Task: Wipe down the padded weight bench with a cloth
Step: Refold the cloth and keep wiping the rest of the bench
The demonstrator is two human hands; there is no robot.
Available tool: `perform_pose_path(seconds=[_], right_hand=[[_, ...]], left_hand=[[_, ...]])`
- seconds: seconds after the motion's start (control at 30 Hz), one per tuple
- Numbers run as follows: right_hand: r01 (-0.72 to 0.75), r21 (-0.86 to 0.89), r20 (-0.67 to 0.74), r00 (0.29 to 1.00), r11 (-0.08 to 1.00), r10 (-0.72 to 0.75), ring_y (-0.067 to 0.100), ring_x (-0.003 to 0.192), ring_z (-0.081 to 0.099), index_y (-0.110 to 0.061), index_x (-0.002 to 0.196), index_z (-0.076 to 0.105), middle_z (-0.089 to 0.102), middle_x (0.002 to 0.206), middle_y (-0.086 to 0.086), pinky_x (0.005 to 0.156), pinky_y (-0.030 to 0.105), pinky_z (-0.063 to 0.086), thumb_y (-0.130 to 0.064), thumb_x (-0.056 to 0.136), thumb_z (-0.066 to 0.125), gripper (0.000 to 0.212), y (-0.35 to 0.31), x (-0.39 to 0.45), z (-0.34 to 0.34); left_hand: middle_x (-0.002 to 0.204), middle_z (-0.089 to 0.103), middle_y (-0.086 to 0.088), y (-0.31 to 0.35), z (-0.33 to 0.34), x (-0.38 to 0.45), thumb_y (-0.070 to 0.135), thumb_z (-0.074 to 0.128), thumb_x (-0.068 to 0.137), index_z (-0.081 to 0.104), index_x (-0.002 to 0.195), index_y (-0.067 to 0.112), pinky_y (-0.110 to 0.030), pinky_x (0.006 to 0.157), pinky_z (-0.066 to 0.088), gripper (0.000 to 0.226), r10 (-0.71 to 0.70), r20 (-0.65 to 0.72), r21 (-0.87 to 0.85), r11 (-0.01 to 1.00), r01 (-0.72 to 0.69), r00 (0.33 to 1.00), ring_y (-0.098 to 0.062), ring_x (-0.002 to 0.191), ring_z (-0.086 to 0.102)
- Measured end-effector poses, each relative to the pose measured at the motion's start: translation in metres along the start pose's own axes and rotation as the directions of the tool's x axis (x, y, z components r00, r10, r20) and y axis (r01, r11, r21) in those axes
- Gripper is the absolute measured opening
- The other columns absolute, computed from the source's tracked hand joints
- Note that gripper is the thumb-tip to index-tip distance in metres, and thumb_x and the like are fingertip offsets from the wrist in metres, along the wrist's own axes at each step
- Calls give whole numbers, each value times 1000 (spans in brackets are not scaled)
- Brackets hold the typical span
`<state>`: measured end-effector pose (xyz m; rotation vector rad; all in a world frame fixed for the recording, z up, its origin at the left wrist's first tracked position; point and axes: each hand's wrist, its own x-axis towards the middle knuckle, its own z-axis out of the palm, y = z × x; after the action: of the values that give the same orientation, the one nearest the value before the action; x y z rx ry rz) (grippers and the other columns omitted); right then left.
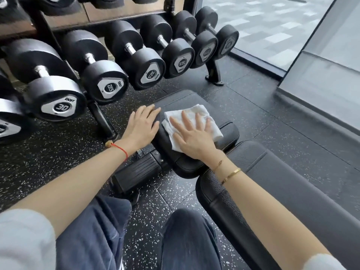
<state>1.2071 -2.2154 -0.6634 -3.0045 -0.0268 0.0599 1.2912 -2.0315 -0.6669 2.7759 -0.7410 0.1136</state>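
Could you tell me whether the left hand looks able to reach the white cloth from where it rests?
Probably yes: the left hand rests flat on the bench pad beside the cloth, nothing between them, though the right hand covers much of it.

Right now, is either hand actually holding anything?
No. The right hand presses flat on the cloth's middle; the left hand rests open on the bench edge.

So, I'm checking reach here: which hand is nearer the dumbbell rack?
Left. The left hand rests on the bench pad's rack-side edge; the right hand presses the cloth farther from the dumbbell rack.
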Motion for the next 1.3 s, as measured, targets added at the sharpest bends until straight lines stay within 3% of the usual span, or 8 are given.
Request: perform_pose_path(seconds=[0.1, 0.27, 0.37, 0.57, 0.73, 0.97, 1.17, 1.3], right_hand=[[53, 0, -15, 998, 999, -53, 35, 149, -17, -53, 151, 3, -9, 165, -9, 115, 61, -16, -54, 101, 16, 52, 18, -14, 6], [-187, 54, 1, 982, 981, 187, 37, 149, -13, -52, 152, 4, -7, 165, -7, 116, 58, -14, -52, 101, 18, 53, 50, 34, -6], [-249, 72, 28, 968, 966, 248, 41, 149, -10, -48, 153, 4, -7, 165, -3, 116, 61, -12, -50, 102, 17, 53, 42, 77, -13], [-42, 3, 18, 999, 999, 42, 44, 146, -18, -49, 152, -4, -12, 165, -3, 111, 68, -15, -53, 101, 12, 55, -14, 76, 0], [37, -11, 3, 999, 999, -37, 38, 148, -19, -54, 150, -3, -12, 164, -6, 115, 59, -16, -56, 99, 9, 53, 2, 23, 7], [-309, 36, 29, 951, 950, 308, 46, 147, -10, -44, 154, 1, -8, 165, 2, 114, 66, -8, -47, 103, 16, 54, 36, 70, -17], [-12, -20, 22, 1000, 1000, 13, 44, 145, -21, -48, 152, -6, -15, 164, -2, 111, 66, -19, -54, 100, 8, 54, -29, 52, 2], [27, -38, 6, 1000, 999, -27, 38, 147, -19, -52, 151, -5, -14, 164, -6, 116, 59, -16, -56, 98, 6, 54, -10, 10, 5]], left_hand=[[161, 21, 0, -10, 5, 2, 37, 31, 104, 23, 155, 25, -49, 120, 14, 52, 16, 35, 19, 1000, -17, 999, -25, 149, 14], [162, 20, 0, -19, 10, 5, 40, 31, 104, 22, 155, 26, -50, 120, 16, 54, 51, 43, -11, 999, -50, 998, -26, 148, 13], [161, 22, 2, -26, 8, 8, 44, 31, 103, 23, 155, 29, -51, 119, 20, 55, 68, 69, -43, 997, -65, 995, -25, 148, 14], [156, 34, -2, -39, -2, 15, 36, 39, 102, 34, 150, 15, -45, 119, 22, 53, 114, 32, -23, 993, -113, 993, -21, 144, 27], [161, 22, -5, -34, -1, 8, 35, 34, 104, 23, 154, 10, -43, 122, 14, 56, 70, 55, -28, 997, -69, 996, -21, 150, 16], [164, 12, 1, -33, -3, 5, 37, 28, 105, 14, 157, 16, -45, 123, 10, 57, 45, 107, -29, 999, -42, 993, -20, 151, 9], [164, 14, -1, -32, -1, 6, 36, 29, 104, 16, 156, 13, -46, 123, 13, 58, 31, 104, -17, 999, -30, 994, -22, 151, 12], [164, 12, 2, -35, -1, 6, 40, 29, 104, 14, 157, 17, -46, 122, 13, 59, 38, 117, -11, 999, -37, 992, -21, 151, 10]])
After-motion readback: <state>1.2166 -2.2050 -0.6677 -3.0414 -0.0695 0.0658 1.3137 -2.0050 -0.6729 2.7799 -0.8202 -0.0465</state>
